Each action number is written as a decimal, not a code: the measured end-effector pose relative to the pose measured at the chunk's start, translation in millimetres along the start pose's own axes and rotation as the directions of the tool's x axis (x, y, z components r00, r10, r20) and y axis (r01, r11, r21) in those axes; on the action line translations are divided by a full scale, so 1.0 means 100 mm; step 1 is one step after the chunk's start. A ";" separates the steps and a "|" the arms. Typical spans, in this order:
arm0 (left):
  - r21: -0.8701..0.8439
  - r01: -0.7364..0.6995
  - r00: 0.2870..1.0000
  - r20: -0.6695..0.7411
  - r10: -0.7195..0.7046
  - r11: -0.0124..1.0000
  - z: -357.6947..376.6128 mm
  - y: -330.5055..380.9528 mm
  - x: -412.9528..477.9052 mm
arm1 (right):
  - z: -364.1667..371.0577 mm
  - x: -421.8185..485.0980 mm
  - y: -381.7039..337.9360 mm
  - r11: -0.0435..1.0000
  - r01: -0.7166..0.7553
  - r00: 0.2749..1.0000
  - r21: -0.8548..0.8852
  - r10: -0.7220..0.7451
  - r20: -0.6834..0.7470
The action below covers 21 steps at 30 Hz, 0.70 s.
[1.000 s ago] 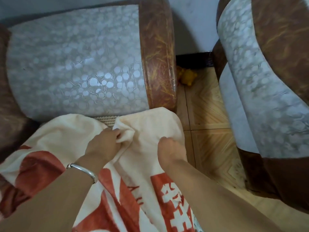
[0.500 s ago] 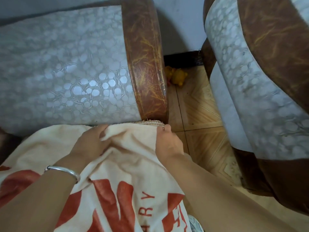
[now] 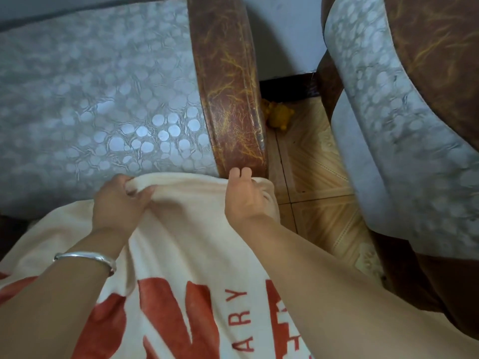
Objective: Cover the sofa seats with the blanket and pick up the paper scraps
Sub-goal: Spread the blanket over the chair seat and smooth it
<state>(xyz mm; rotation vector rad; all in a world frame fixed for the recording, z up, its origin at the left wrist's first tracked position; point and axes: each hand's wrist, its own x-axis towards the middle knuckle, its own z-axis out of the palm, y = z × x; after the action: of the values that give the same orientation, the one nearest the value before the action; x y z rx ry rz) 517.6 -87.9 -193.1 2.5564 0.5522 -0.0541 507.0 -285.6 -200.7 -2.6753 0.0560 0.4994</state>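
A cream blanket [image 3: 191, 244] with red print and letters lies over the sofa seat, its far edge up against the grey-white patterned backrest [image 3: 98, 99]. My left hand [image 3: 119, 203], with a silver bangle on the wrist, pinches a fold of the blanket's far edge. My right hand [image 3: 243, 198] rests on the blanket's far right corner at the foot of the brown armrest [image 3: 228, 94], two fingers straight against the armrest. No paper scraps are in view.
A second sofa piece [image 3: 404, 125], grey-white and brown, stands on the right. Between the two runs a strip of tan patterned floor tile [image 3: 311, 177]. A small yellow toy [image 3: 278, 116] lies on the floor by the wall behind the armrest.
Both hands have carried the blanket's edge forward, from short of the backrest up to its base. The woven seat strip seen earlier is covered now.
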 end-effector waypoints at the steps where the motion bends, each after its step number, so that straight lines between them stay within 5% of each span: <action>1: 0.061 0.004 1.000 0.028 -0.006 0.998 0.01 0.01 -0.01 | 0.05 -0.01 0.00 1.000 0.006 1.000 0.000 -0.006 0.012; 6: 0.240 -0.131 0.938 0.345 0.041 0.962 0.05 0.04 -0.18 | 0.16 -0.07 -0.03 0.981 0.099 0.991 -0.166 -0.113 -0.072; 11: 0.304 -0.328 0.880 0.444 0.171 0.895 0.07 -0.16 -0.43 | 0.29 -0.29 -0.12 0.939 0.188 0.977 -0.287 -0.148 0.155; 13: 0.359 -0.413 0.865 0.443 0.237 0.837 0.08 -0.37 -0.63 | 0.36 -0.45 -0.15 0.930 0.194 0.972 -0.312 -0.140 0.188; 17: 0.341 -0.284 0.913 0.382 0.144 0.896 -0.01 -0.72 -1.08 | 0.52 -0.85 -0.28 0.918 0.213 0.963 -0.335 -0.139 0.232; 21: 0.318 -0.321 0.917 0.338 0.210 0.892 -0.18 -0.91 -1.63 | 0.65 -1.27 -0.43 0.900 0.255 0.952 -0.354 -0.168 0.258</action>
<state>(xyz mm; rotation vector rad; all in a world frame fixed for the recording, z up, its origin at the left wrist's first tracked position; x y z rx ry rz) 331.2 -69.0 -198.1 2.8881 0.0681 -0.4773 371.0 -224.8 -194.4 -2.9300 -0.4409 0.8043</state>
